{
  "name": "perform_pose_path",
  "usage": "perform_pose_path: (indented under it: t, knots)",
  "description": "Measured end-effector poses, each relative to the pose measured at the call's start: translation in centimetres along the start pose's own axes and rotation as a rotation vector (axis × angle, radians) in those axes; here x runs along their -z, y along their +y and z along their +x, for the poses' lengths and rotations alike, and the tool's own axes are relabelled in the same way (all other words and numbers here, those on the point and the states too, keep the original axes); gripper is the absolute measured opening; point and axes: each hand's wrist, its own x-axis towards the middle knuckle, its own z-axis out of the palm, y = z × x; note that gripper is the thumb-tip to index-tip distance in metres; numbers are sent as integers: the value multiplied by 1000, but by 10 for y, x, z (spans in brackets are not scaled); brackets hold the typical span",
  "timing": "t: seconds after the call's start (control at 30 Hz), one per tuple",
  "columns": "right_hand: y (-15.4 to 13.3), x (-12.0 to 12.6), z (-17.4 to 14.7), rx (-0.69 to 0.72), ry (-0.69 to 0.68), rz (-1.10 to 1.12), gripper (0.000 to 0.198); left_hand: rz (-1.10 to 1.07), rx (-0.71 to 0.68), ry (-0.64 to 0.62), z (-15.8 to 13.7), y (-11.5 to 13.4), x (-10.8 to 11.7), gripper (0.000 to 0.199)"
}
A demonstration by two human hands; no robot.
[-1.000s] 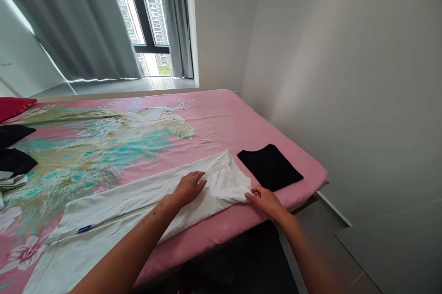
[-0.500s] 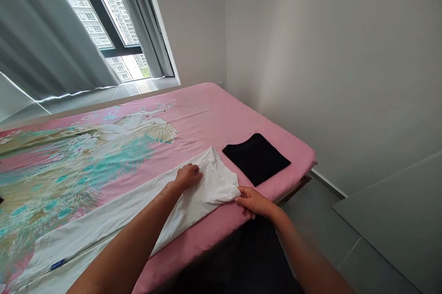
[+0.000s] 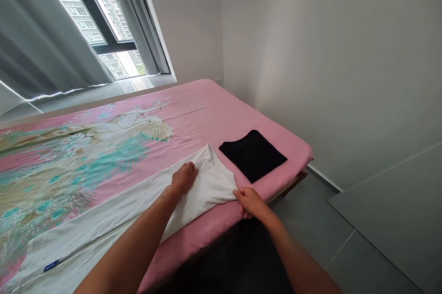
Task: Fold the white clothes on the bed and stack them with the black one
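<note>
White shirt point(image 3: 138, 206) lies flat along the near edge of the bed point(image 3: 207, 114), folded lengthwise, stretching from the lower-left toward the bed's right end. Left hand point(image 3: 183, 178) rests palm-down on the shirt near its right end, fingers together and flat on the cloth. Right hand point(image 3: 251, 202) at the near edge, fingers pinched on the shirt's right-hand corner. Folded black garment point(image 3: 253, 154) sits just beside the shirt, at the bed's right near corner, not touching it. Window point(image 3: 93, 22) and curtain point(image 3: 41, 54) beyond the far edge.
</note>
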Motion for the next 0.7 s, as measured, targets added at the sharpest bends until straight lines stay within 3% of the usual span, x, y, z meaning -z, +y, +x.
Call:
perform_pose_path:
  t: [0.1,0.2,0.27,0.4,0.5,0.63,0.7]
  knots:
    - [3,-3,4,-12,22,17,36,-15,-100,57,-6,7,5,26]
    - [4,-6,6,-20,50,12,37,-75,-449,1,-18,16,5,31]
    - [5,-8,6,-12,81,5,37,-76,-583,-43,-27,19,-3,36]
    - [6,-10,1,-35,174,-6,32,20,-453,-43,-36,17,-28,54]
    - [3,-7,-12,-12,301,-132,26,81,-414,-40,-36,13,-40,64]
    - [-24,-11,-34,243,596,-324,22,142,-410,-43,-36,12,-42,73]
    - [-43,-21,-36,456,591,-383,27,158,-398,-33,-36,13,-41,74]
